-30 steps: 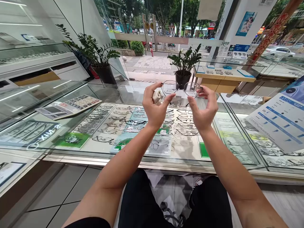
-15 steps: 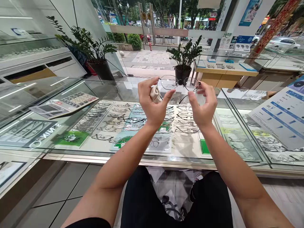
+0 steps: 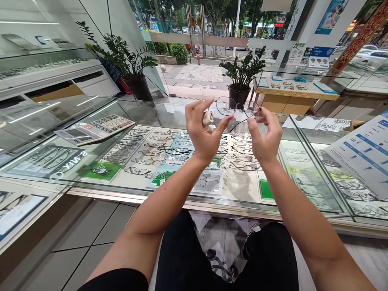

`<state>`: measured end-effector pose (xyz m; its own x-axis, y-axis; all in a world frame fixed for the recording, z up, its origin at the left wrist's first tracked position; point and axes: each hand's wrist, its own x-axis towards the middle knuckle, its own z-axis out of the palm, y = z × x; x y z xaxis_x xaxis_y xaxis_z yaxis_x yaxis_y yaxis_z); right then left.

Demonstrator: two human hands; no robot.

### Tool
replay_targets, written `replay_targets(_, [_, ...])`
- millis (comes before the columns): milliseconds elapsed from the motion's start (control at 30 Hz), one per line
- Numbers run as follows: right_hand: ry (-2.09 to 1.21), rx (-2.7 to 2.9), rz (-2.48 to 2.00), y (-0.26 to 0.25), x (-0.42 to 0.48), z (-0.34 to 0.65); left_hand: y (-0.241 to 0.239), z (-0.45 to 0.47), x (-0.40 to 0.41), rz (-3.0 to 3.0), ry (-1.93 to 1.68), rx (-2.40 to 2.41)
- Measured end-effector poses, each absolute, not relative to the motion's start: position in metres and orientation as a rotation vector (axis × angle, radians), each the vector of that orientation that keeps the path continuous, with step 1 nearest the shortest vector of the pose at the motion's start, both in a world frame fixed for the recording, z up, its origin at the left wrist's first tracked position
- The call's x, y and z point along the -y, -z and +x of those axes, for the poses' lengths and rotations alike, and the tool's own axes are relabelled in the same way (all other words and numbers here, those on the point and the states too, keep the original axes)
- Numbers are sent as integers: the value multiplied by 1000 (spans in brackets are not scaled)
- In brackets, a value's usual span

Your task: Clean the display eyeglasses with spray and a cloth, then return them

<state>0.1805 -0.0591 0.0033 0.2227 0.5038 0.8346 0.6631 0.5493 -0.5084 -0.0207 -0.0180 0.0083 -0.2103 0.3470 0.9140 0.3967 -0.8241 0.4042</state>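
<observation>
I hold a thin dark-framed pair of glasses (image 3: 238,108) up in front of me with both hands, above a glass display counter (image 3: 145,190). My left hand (image 3: 204,133) pinches the left lens rim between thumb and forefinger, with a small beige cloth (image 3: 208,119) tucked in its palm. My right hand (image 3: 265,135) pinches the right end of the frame. One temple arm hangs down between my hands. Under the counter glass lie several rows of glasses (image 3: 169,153) on white trays.
A calculator (image 3: 95,128) rests on the counter at the left. A blue-and-white printed sheet (image 3: 363,155) stands at the right. Two potted plants (image 3: 242,79) stand beyond the counter near the glass shopfront. My black-trousered legs show below the counter edge.
The glasses and both hands have stayed raised, shifting slightly right in view as my head turned. My grip on the frame is the same.
</observation>
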Motion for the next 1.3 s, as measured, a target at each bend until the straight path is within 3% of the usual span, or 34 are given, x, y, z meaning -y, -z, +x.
replay_targets(1300, [242,1418,-1037,-9,59,184,-9,-13,21,-2175,2379,1092])
